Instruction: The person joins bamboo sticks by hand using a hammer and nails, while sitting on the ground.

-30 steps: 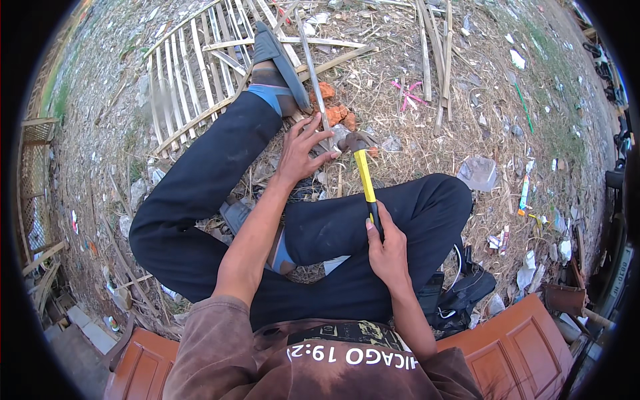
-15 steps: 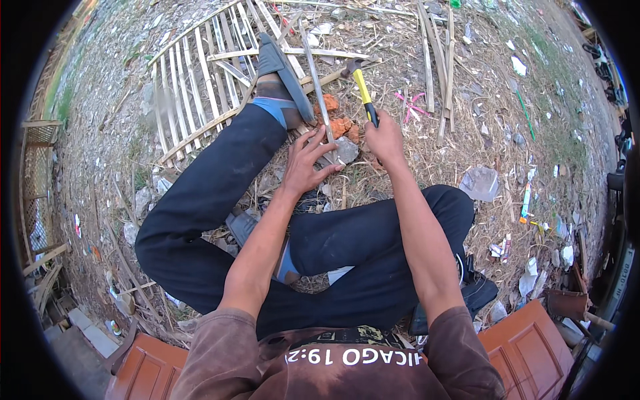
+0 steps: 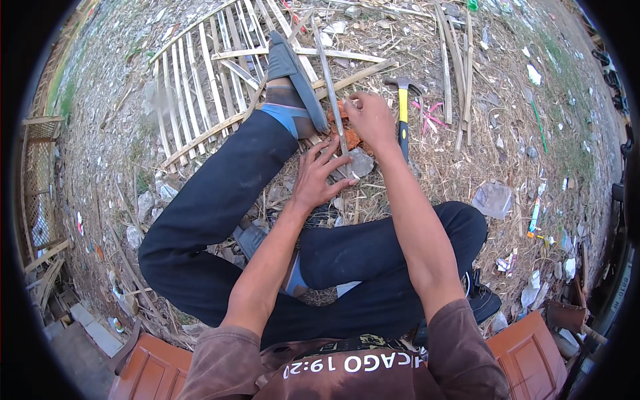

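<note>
My left hand [image 3: 322, 175] steadies the lower end of a long, narrow greyish slat [image 3: 328, 75], its fingers and thumb around it. That end rests over a grey stone [image 3: 362, 163]. Beside the slat, my right hand [image 3: 372, 121] has bent fingers, thumb and forefinger apart, and nothing visible in them. Broken orange brick pieces [image 3: 351, 139] lie partly hidden between the hands. A hammer [image 3: 403, 112] with a yellow and black handle lies on the ground to the right of my right hand. My sandalled foot [image 3: 293, 80] is just left of the slat.
A frame of pale bamboo slats [image 3: 200, 80] lies at the far left, past my bent leg. Loose wooden strips [image 3: 457, 73] and a pink ribbon-like piece [image 3: 430, 117] lie to the right. Litter and a clear plastic container [image 3: 492, 200] sit on the dry ground.
My right hand has let go of the hammer, which now lies on the ground, and has moved left toward the slat. My left hand stays at the slat's lower end.
</note>
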Motion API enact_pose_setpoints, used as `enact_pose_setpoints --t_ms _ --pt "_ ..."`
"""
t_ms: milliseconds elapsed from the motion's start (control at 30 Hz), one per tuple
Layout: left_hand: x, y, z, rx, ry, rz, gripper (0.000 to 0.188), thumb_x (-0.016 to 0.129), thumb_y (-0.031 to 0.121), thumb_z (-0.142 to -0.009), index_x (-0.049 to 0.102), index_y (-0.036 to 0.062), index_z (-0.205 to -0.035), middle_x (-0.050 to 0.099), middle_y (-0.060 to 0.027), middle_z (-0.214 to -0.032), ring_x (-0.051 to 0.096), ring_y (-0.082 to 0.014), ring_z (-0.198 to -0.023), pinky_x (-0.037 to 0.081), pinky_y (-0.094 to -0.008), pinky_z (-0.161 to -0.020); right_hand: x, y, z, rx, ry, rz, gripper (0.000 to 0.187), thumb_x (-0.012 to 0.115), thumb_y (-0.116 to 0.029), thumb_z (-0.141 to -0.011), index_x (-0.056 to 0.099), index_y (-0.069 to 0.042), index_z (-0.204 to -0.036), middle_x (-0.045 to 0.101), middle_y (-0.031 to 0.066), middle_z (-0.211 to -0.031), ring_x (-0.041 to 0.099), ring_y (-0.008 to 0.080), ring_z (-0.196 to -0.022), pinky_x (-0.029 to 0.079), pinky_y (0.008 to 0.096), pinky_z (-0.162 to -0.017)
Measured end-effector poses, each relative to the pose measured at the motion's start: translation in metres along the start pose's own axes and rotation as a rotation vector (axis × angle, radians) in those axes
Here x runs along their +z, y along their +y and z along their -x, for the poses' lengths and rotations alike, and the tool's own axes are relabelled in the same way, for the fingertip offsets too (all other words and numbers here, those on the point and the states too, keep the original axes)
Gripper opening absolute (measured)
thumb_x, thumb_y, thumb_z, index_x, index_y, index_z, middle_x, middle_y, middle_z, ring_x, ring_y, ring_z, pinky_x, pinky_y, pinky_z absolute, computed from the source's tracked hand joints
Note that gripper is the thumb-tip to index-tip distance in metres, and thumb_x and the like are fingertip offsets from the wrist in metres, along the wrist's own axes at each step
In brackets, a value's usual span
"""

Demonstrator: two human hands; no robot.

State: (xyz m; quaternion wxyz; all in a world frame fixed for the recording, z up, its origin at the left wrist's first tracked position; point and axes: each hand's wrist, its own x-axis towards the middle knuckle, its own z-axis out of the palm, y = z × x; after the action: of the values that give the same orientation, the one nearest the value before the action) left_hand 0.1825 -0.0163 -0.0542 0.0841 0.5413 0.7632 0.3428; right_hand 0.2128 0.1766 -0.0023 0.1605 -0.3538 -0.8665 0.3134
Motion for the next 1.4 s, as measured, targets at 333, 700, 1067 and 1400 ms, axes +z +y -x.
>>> enact_pose_setpoints --t_ms 333,700,1067,1400 --pt "0.003 -0.006 0.002 -0.005 -0.001 0.009 0.051 0.076 0.050 -0.072 0.070 0.0219 -0.114 0.045 -0.0034 -0.148 0.039 -0.0296 -0.133 0.033 -0.0479 -0.105 0.034 -0.025 -0.056 0.337 -0.329 0.187 0.034 0.069 -0.032 -0.082 0.073 -0.004 -0.101 0.069 0.0203 -0.106 0.067 0.0363 -0.101 0.054 0.0448 -0.086" --pt "0.003 -0.001 0.001 -0.011 -0.014 0.023 0.050 0.075 0.051 -0.073 0.070 0.0244 -0.115 0.046 -0.0016 -0.148 0.038 -0.0292 -0.134 0.032 -0.0493 -0.106 0.048 0.002 -0.056 0.238 -0.260 0.127 0.031 0.069 -0.032 -0.083 0.073 -0.004 -0.097 0.070 0.0222 -0.098 0.067 0.0382 -0.096 0.053 0.0448 -0.084" --pt "0.007 -0.001 0.000 -0.012 0.000 0.015 0.049 0.076 0.049 -0.074 0.070 0.0243 -0.115 0.046 -0.0033 -0.147 0.038 -0.0287 -0.134 0.031 -0.0487 -0.107 0.030 0.001 -0.024 0.029 0.016 -0.070 0.030 0.067 -0.024 -0.082 0.071 -0.001 -0.101 0.068 0.0223 -0.101 0.067 0.0369 -0.091 0.053 0.0433 -0.082" --pt "-0.001 0.001 0.005 -0.010 0.014 -0.030 0.049 0.079 0.044 -0.073 0.070 0.0215 -0.116 0.044 -0.0050 -0.149 0.038 -0.0296 -0.133 0.032 -0.0448 -0.108 -0.088 0.033 0.111 0.308 -0.112 0.004 0.032 0.067 -0.025 -0.082 0.065 -0.002 -0.105 0.067 0.0160 -0.094 0.067 0.0317 -0.083 0.052 0.0439 -0.077"
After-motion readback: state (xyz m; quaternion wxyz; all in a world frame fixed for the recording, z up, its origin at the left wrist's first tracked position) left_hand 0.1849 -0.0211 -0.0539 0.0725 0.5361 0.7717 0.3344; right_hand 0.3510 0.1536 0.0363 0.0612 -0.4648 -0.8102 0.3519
